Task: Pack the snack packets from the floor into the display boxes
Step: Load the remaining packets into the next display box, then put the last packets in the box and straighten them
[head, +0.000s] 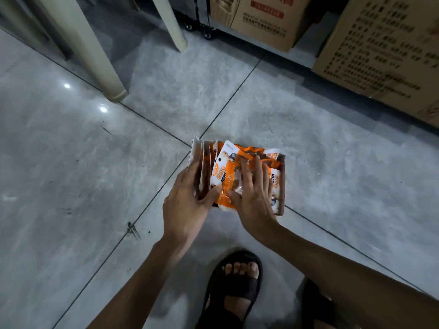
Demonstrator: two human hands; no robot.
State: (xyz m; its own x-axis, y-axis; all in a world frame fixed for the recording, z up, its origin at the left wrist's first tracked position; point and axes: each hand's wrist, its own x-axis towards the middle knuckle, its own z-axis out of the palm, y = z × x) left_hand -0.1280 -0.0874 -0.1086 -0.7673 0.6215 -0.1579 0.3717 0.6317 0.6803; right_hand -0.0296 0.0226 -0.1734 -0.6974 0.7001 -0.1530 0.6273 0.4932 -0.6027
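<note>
A small display box (282, 186) stands on the grey tiled floor in the middle of the head view, filled with several orange and white snack packets. One orange snack packet (225, 167) lies tilted on top of the others. My left hand (187, 198) grips the box's left side, thumb against the top packet's near edge. My right hand (253, 193) lies flat on the top packet, fingers spread, pressing it down. The box's white flap (195, 150) stands up at the far left corner.
Large cardboard cartons (377, 51) line the far right. Two pale furniture legs (99, 55) stand at the upper left. My feet in black sandals (234, 288) are just below the box. A wheeled rack base (206, 32) sits at the top centre.
</note>
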